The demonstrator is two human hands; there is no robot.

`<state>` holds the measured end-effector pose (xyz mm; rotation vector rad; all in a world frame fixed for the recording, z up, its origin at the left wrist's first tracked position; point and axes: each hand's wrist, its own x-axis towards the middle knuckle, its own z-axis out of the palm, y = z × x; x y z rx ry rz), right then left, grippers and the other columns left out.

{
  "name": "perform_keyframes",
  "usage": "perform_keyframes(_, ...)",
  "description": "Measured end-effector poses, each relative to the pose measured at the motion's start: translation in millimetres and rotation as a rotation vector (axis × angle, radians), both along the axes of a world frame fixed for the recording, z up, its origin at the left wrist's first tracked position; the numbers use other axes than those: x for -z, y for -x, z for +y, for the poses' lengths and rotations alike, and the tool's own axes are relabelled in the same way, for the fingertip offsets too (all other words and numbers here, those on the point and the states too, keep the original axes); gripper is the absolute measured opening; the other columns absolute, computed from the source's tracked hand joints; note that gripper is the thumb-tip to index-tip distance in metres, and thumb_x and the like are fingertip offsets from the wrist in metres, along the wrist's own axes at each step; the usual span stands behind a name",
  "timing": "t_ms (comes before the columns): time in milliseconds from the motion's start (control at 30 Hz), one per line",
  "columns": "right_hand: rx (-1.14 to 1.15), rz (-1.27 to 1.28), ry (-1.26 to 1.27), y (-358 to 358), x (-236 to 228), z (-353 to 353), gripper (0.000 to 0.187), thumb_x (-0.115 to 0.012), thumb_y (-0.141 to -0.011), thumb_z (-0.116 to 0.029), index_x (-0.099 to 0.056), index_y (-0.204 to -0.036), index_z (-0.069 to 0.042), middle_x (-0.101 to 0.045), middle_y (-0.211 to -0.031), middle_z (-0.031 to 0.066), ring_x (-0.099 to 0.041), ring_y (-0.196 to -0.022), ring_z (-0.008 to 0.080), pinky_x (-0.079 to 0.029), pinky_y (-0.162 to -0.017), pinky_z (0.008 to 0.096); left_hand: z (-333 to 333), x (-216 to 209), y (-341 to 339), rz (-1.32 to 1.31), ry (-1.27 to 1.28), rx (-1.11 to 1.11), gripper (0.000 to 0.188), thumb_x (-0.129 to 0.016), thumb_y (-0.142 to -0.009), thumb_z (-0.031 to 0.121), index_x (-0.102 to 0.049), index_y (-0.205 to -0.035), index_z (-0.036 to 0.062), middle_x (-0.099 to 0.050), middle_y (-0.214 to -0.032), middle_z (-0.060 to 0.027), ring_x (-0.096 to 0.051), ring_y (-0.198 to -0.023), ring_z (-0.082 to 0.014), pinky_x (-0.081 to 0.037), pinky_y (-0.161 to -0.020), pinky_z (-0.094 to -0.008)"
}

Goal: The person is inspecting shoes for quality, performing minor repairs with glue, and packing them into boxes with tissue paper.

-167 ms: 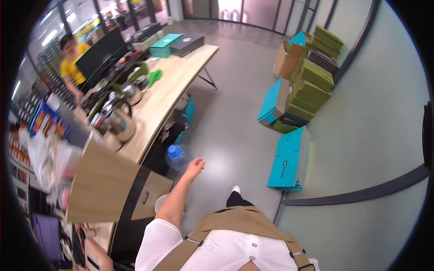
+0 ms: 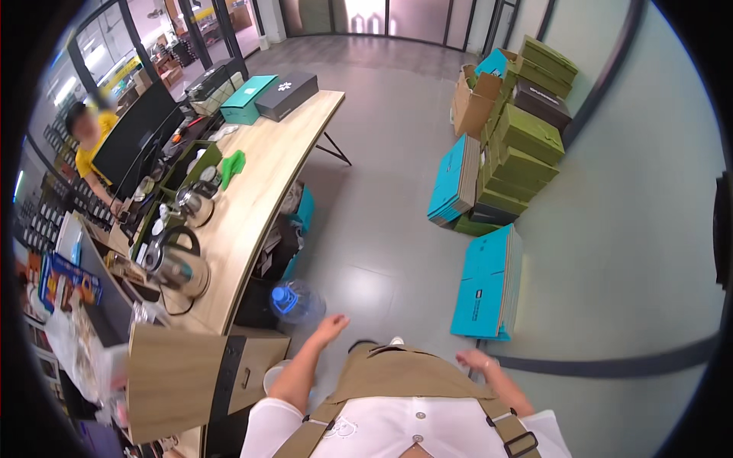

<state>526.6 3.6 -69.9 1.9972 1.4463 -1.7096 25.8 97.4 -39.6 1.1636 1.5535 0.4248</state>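
My left hand [image 2: 331, 328] hangs in front of my body, its fingers loosely bent and apart, with nothing in it. Just beyond it and to the left, a large clear water bottle [image 2: 307, 302] with a blue cap and handle stands on the floor by the table; a gap shows between hand and bottle. On the other side my right hand [image 2: 474, 359] is low beside my brown apron [image 2: 416, 376], empty, with its fingers spread a little. The nearest thing to it is a stack of flat turquoise cartons [image 2: 481, 286] leaning against the glass wall.
Along the left runs a wooden table [image 2: 263, 187] with an electric kettle [image 2: 179, 267], a glass pot [image 2: 195, 204], a green cloth [image 2: 232, 168] and boxes. A wooden cabinet [image 2: 259, 370] stands near my left arm. Green boxes [image 2: 527, 164] pile up at right. A person [image 2: 93, 145] in yellow works behind the monitor.
My right hand has come into view at the right of the apron. My view has shifted, so the table and kettle appear lower and more to the left.
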Motion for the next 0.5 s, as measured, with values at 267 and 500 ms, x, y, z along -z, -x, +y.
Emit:
perform_keyframes(267, -0.203, -0.010, -0.508, 63, -35, 394, 0.039, -0.055, -0.085, -0.035, -0.063, -0.107, -0.003, -0.065, -0.101, 0.0162, -0.062, -0.092, 0.0279, -0.048, -0.080, 0.0375, 71, 54, -16, -0.329, 0.543, -0.196, 0.070, -0.040, -0.089, 0.058, -0.042, -0.132, 0.0033, -0.052, -0.126, -0.0137, -0.046, -0.118, -0.0249, -0.034, -0.101, -0.0351)
perform_keyframes(500, -0.175, -0.063, -0.360, 60, -28, 551, 0.041, -0.056, -0.084, -0.038, -0.063, -0.108, -0.005, -0.066, -0.098, 0.0149, -0.062, -0.091, 0.0233, -0.048, -0.081, 0.0337, 466, -47, -14, 0.160, -0.052, -0.071, 0.073, -0.048, -0.086, 0.053, -0.034, -0.136, 0.0014, -0.035, -0.139, -0.0222, -0.035, -0.128, -0.0339, -0.027, -0.106, -0.0382)
